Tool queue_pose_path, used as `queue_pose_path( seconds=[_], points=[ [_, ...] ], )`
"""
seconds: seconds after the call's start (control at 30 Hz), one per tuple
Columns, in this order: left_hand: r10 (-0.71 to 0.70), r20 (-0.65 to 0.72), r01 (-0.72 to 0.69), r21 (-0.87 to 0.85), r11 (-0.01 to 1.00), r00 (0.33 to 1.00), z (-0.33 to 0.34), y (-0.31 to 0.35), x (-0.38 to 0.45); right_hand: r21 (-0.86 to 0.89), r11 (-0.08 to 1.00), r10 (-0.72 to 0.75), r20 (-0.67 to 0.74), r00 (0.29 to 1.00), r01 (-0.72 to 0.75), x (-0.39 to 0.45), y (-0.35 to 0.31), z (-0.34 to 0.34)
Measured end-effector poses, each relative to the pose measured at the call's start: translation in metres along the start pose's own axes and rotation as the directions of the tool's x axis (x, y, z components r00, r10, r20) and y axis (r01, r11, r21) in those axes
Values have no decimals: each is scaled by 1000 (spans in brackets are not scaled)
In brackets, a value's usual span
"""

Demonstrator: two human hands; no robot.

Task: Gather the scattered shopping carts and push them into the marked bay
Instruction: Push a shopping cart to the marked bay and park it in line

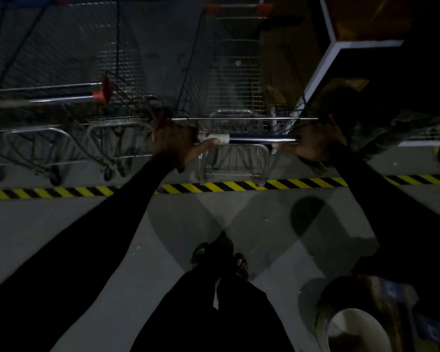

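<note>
No legible txt, labels or nos. anywhere.

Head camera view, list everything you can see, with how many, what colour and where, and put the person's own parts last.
held cart: one, silver wire, red corner caps, centre, beyond the tape
cart handle: one, dark bar with a white patch, gripped at both ends
parked carts: at least two, silver with red handle caps, left; exact number unclear
hazard tape: one strip, yellow and black, across the floor
pillar: one, dark with white edging, upper right
floor: grey
round container: one, pale inside, lower right; blurred
left hand: grips handle's left end
right hand: grips handle's right end
feet: two, in sandals, bottom centre
</note>
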State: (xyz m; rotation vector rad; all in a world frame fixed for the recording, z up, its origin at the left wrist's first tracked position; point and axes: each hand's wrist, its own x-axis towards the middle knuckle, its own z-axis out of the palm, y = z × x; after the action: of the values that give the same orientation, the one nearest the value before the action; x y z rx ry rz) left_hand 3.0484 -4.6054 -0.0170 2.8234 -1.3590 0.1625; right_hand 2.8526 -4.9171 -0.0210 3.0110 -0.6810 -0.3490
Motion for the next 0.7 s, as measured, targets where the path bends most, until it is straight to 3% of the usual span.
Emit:
queue_pose_path(
  seconds=[0.07,0.2,0.4,0.57,0.7],
  points=[
    [-31,39,29,61,998,999,-2,4,-15,-56,997,-49,-55,997,46,-12,0,10],
    [-65,63,60,67,996,996,0,3,-51,6,996,-85,-88,992,86,-49,-9,22],
    [-71,146,63,56,996,987,-12,10,-103,46,996,-78,-41,996,80,-114,-34,18],
    [-47,127,49,-9,999,991,-15,12,-143,36,999,-39,2,999,39,-163,-55,14],
    [-56,119,56,-1,998,991,-16,12,-174,-64,998,34,72,997,-29,-192,-76,12]
  ],
)
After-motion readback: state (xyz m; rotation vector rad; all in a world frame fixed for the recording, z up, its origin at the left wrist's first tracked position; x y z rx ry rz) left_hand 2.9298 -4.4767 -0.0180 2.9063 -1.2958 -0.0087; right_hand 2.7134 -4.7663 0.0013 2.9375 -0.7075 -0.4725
